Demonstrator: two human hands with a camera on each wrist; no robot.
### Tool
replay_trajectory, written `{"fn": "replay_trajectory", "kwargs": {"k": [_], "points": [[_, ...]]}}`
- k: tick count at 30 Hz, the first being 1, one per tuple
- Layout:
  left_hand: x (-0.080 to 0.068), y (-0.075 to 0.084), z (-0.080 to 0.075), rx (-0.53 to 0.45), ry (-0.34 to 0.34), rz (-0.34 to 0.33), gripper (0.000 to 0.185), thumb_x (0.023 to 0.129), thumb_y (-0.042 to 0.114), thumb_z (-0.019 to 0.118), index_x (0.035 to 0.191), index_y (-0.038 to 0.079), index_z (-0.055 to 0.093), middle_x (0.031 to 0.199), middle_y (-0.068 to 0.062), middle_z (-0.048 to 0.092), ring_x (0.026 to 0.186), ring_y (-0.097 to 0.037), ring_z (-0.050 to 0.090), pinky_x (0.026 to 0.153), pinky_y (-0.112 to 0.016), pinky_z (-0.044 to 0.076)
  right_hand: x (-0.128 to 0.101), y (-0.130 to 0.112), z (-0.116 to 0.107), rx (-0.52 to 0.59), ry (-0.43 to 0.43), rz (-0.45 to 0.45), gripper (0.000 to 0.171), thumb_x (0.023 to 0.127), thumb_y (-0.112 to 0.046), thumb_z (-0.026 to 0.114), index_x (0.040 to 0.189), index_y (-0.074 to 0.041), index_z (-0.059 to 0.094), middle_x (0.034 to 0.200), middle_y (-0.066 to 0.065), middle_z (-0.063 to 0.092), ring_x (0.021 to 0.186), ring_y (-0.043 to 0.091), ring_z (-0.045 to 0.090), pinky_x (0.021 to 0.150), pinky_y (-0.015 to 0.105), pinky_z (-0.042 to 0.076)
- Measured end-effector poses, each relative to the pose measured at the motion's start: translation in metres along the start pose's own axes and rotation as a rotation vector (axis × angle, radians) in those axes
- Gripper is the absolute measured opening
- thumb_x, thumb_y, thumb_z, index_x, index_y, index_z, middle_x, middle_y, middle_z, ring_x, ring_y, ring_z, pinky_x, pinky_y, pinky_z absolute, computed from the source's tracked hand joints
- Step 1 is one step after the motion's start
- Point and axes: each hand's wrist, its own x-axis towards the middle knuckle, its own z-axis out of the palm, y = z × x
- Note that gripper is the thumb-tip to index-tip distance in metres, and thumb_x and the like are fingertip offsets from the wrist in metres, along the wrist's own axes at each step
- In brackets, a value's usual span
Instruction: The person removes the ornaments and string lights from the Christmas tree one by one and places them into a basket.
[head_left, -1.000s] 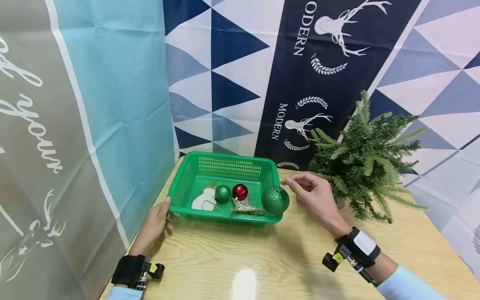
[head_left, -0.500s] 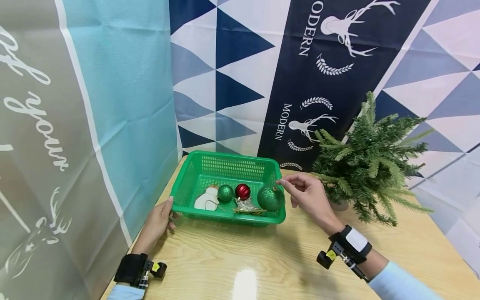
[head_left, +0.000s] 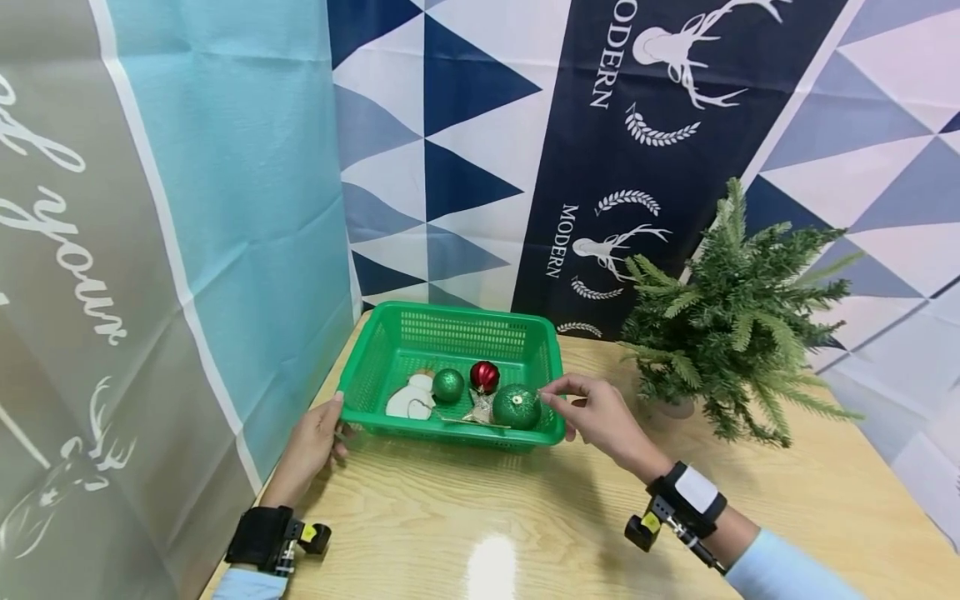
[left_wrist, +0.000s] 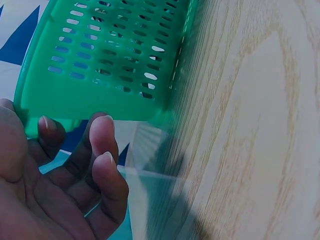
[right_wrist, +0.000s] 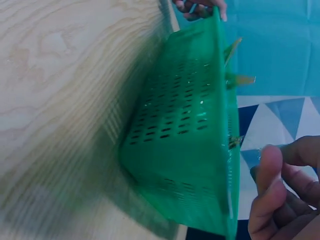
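Note:
A green plastic basket (head_left: 465, 433) sits on the table; my left hand (head_left: 311, 442) holds its left end by the rim. In the left wrist view, the fingers (left_wrist: 103, 135) curl beneath the basket's edge. My right hand (head_left: 600, 417) is at the basket's right rim, thumb and forefinger pinched together beside a large green glitter Christmas ball (head_left: 516, 408). The ball's hanging thread is too fine to make out clearly. Also inside the basket are a smaller green ball (head_left: 447, 386), a red ball (head_left: 484, 377), a glittery star (head_left: 480, 407) and a white snowman ornament (head_left: 411, 398).
A small artificial Christmas tree (head_left: 738, 325) stands on the wooden table (head_left: 420, 525), right of the basket. Patterned cloth (head_left: 480, 125) hangs behind the table, and another cloth (head_left: 247, 208) runs along the left side.
The right hand has moved left and down, bringing the large green ball from above the right rim down into the basket next to the star. The left hand has kept hold of the rim.

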Motion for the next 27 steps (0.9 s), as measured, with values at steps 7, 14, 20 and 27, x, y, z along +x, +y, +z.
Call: {"fn": "replay_trajectory", "kwargs": {"k": [7, 14, 20, 27], "points": [[-0.001, 0.0, -0.014, 0.157, 0.14, 0.133, 0.045, 0.112, 0.05, 0.04, 0.101, 0.007, 0.043, 0.097, -0.016, 0.055, 0.067, -0.025, 0.051, 0.058, -0.046, 0.042, 0.003, 0.001, 0.019, 0.029, -0.004, 0.013, 0.017, 0.106, -0.023, 0.063, 0.118, -0.015, 0.072, 0.112, 0.012, 0.073, 0.059, 0.025, 0.065, 0.045, 0.03, 0.04], [0.024, 0.053, -0.019, 0.494, 0.278, 0.321, 0.017, 0.108, 0.02, 0.057, 0.099, 0.006, 0.055, 0.093, -0.013, 0.058, 0.074, -0.026, 0.047, 0.07, -0.04, 0.037, 0.04, -0.015, 0.026, -0.11, 0.183, -0.04, 0.021, 0.105, -0.025, 0.063, 0.122, -0.012, 0.069, 0.117, 0.01, 0.071, 0.075, 0.02, 0.066, 0.06, 0.034, 0.053], [0.072, 0.116, 0.018, 0.655, -0.001, 0.46, 0.014, 0.106, 0.019, 0.06, 0.103, 0.005, 0.061, 0.094, -0.012, 0.062, 0.082, -0.028, 0.055, 0.076, -0.043, 0.046, 0.092, -0.025, 0.026, -0.322, 0.233, -0.077, 0.041, 0.105, -0.029, 0.062, 0.137, -0.003, 0.059, 0.132, 0.018, 0.065, 0.104, 0.032, 0.064, 0.086, 0.048, 0.051], [0.116, 0.152, 0.072, 0.9, -0.198, 0.41, 0.044, 0.11, 0.033, 0.054, 0.139, 0.001, 0.053, 0.131, -0.025, 0.057, 0.119, -0.041, 0.055, 0.096, -0.053, 0.049, 0.139, -0.026, 0.031, -0.587, 0.159, -0.032, 0.059, 0.105, -0.03, 0.064, 0.149, 0.003, 0.046, 0.148, 0.024, 0.051, 0.135, 0.039, 0.049, 0.114, 0.052, 0.032]]}}
